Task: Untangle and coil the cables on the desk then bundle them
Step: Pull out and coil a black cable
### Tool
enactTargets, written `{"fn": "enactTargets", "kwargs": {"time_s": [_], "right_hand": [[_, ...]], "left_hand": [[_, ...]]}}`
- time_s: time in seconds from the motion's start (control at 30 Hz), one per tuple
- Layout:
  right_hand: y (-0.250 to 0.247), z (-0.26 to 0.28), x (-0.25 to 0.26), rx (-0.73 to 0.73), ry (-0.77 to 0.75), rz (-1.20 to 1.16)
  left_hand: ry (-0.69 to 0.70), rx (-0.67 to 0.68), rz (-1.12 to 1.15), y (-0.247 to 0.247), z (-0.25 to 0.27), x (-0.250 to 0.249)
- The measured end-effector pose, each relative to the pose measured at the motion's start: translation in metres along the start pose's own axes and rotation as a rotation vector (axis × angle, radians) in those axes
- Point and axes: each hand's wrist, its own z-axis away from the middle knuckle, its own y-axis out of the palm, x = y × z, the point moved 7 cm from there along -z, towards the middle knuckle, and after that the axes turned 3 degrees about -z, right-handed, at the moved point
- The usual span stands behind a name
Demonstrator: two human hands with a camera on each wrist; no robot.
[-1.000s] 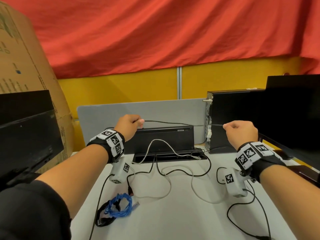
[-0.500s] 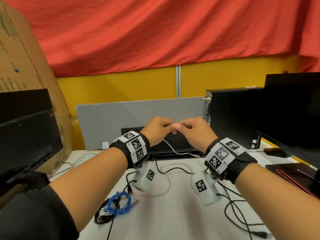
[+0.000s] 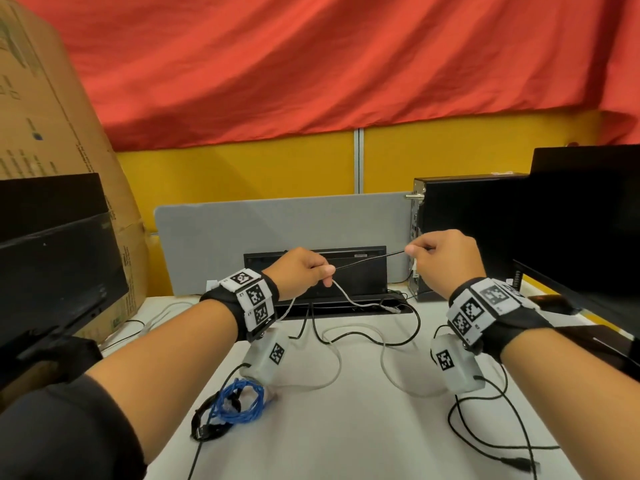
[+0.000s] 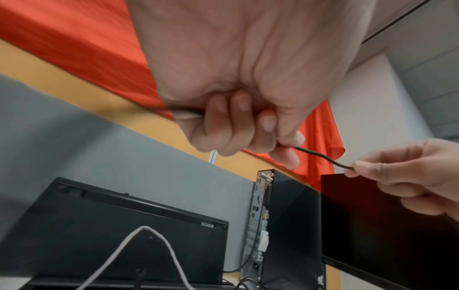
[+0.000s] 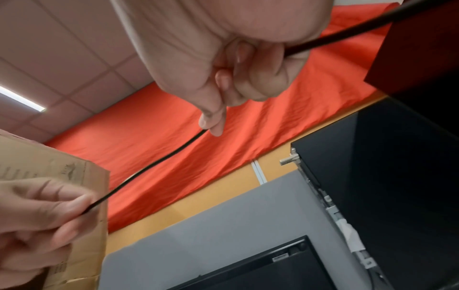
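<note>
A thin black cable (image 3: 370, 259) runs taut between my two raised hands above the desk's back edge. My left hand (image 3: 327, 271) pinches one end of that span with its fingers curled (image 4: 288, 145). A white cable (image 3: 343, 294) hangs down from this hand to the desk. My right hand (image 3: 412, 250) pinches the black cable (image 5: 154, 166) between thumb and forefinger (image 5: 211, 125); the cable leaves the fist on the far side (image 5: 347, 31). A coiled blue cable (image 3: 239, 403) lies on a black coil (image 3: 204, 427) at the front left.
Loose black cables (image 3: 485, 427) sprawl over the white desk (image 3: 346, 427) at the right. A black box (image 3: 363, 282) and grey divider (image 3: 277, 230) stand behind. A computer tower (image 3: 467, 220) and monitor (image 3: 588, 220) are right; a monitor (image 3: 52, 265) and cardboard box (image 3: 45, 116) left.
Half a second ago my hands met at the middle; now they have drawn apart, the right one going right and up, with the black cable pulled straight between them.
</note>
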Motion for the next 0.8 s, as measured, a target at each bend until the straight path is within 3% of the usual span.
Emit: {"fn": "enactTargets", "kwargs": {"time_s": [0.1,0.33,0.5,0.57,0.67,0.8], "right_hand": [[-0.014,-0.003,-0.019,-0.085,0.034,0.03],[-0.01,-0.003,-0.041,-0.114,0.078,0.079],[-0.002,0.0,-0.056,-0.076,0.158,0.087],[0.01,0.006,-0.058,0.004,0.187,0.072],[0.04,0.024,-0.056,0.259,0.163,0.128],[0.079,0.063,-0.04,0.598,0.076,0.098]], "left_hand": [[-0.038,-0.011,-0.031,-0.003,0.006,0.021],[-0.046,0.002,0.04,-0.004,0.018,0.026],[-0.039,0.163,0.522,0.004,0.031,0.003],[-0.013,0.164,0.763,0.004,0.032,-0.008],[0.024,0.111,1.084,0.0,0.03,-0.02],[0.027,0.019,1.279,-0.001,0.027,-0.024]]}}
